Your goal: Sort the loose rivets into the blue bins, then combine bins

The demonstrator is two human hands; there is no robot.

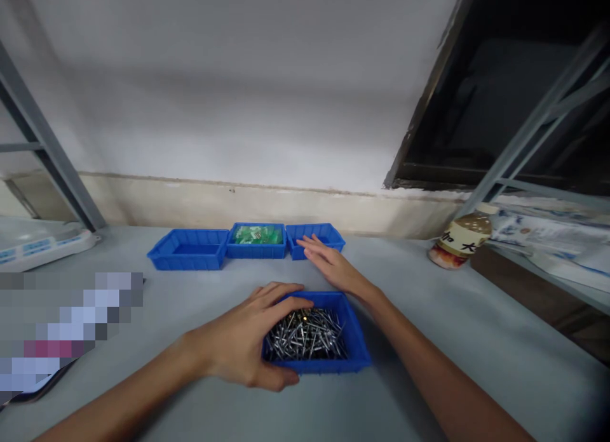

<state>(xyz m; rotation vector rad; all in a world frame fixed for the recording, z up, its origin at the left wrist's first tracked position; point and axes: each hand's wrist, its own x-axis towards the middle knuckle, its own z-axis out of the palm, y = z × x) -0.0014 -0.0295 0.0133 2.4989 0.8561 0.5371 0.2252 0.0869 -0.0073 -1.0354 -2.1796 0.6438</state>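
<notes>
A blue bin (356, 340) holding a heap of silvery nail-like metal pieces (307, 337) stands on the grey table in front of me. My left hand (248, 337) grips its left side, with the thumb at the near edge and the fingers over the far left rim. Beyond it, my right hand (333, 264) reaches to the front of the right back bin (317, 235), fingers extended and nothing visible in them. That back bin shows no contents where I can see inside.
Left of it stand a blue bin with green packets (257, 234) and another blue bin (190, 250). A labelled bottle (460, 239) is at the right, a white power strip (47, 248) at the left, and a pixelated area lies at the left front.
</notes>
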